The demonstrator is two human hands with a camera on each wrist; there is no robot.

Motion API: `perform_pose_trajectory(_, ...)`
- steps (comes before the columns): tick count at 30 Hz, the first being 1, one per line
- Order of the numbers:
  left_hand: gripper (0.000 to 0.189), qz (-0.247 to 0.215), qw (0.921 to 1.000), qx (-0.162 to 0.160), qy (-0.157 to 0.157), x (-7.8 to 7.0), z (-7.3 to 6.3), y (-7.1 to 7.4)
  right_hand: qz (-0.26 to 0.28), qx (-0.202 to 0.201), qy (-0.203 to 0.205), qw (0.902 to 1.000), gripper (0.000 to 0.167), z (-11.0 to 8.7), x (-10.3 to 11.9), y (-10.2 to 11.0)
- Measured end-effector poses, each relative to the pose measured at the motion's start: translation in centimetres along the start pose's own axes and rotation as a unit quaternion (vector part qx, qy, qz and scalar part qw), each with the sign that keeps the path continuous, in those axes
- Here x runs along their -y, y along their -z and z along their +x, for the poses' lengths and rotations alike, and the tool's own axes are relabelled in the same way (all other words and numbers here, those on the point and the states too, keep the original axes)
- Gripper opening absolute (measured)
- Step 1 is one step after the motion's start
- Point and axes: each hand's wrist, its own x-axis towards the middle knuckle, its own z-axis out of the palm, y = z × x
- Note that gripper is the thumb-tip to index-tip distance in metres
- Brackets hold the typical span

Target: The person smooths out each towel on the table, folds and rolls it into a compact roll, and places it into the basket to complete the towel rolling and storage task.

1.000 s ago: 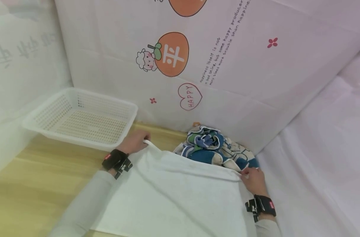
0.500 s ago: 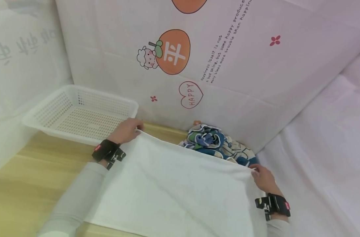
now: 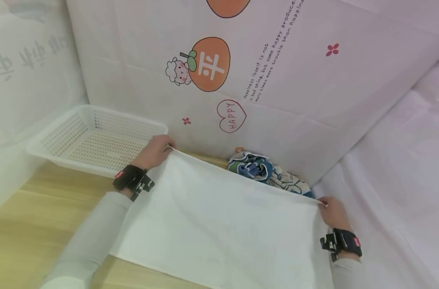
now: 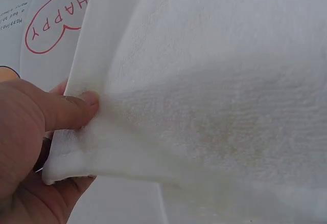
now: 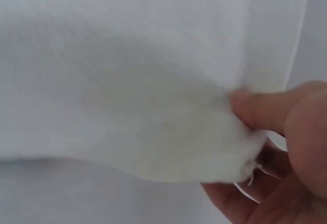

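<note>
A white towel (image 3: 223, 216) is stretched between both hands, its far edge pulled nearly straight. At the far left corner my left hand (image 3: 156, 150) pinches it; the left wrist view shows the thumb (image 4: 84, 109) pressed on the towel's hemmed corner (image 4: 76, 152). My right hand (image 3: 335, 212) pinches the far right corner, and in the right wrist view the thumb (image 5: 255, 106) lies on the cloth with fingers behind it. Loose threads hang at that corner. The near part of the towel spreads toward the person, low over the wooden surface, and its near right end leaves the frame.
A white perforated plastic basket (image 3: 96, 140) stands at the back left, beside the left hand. Behind the towel's far edge lies a crumpled patterned cloth (image 3: 255, 166) in blue, green and cream. White printed sheeting (image 3: 284, 132) walls in the wood-grain surface (image 3: 35, 224).
Both hands have spread apart, the right moving rightward and the left up and slightly left. The towel's far edge has gone from sagging and bunched to taut, covering more of the patterned cloth.
</note>
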Motion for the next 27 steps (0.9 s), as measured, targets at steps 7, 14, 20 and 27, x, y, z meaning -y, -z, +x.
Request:
perform_pose_trajectory(7, 0.016, -0.001, 0.9995, -0.026, -0.015, -1.4, 0.6, 1.1, 0.0, -0.165, 0.006, 0.9863, 0.026, 0.2, 1.4, 3.7)
perform_pose_trajectory(14, 0.018, -0.041, 0.9976, -0.008, -0.055, -2.0, -3.1, 0.4, 0.028, -0.121, -0.028, 0.9919, 0.026, -5.2, 2.5, 4.4)
perform_pose_trajectory(20, 0.02, -0.041, 0.9952, 0.044, -0.077, -2.1, -8.8, -1.8, 0.028, -0.024, -0.098, 0.9945, 0.033, -10.1, 0.8, -0.2)
perform_pose_trajectory(27, 0.027, -0.039, 0.9967, 0.019, -0.068, -0.4, -13.4, -2.3, 0.018, -0.06, -0.081, 0.9947, 0.018, -13.6, -0.7, -1.6)
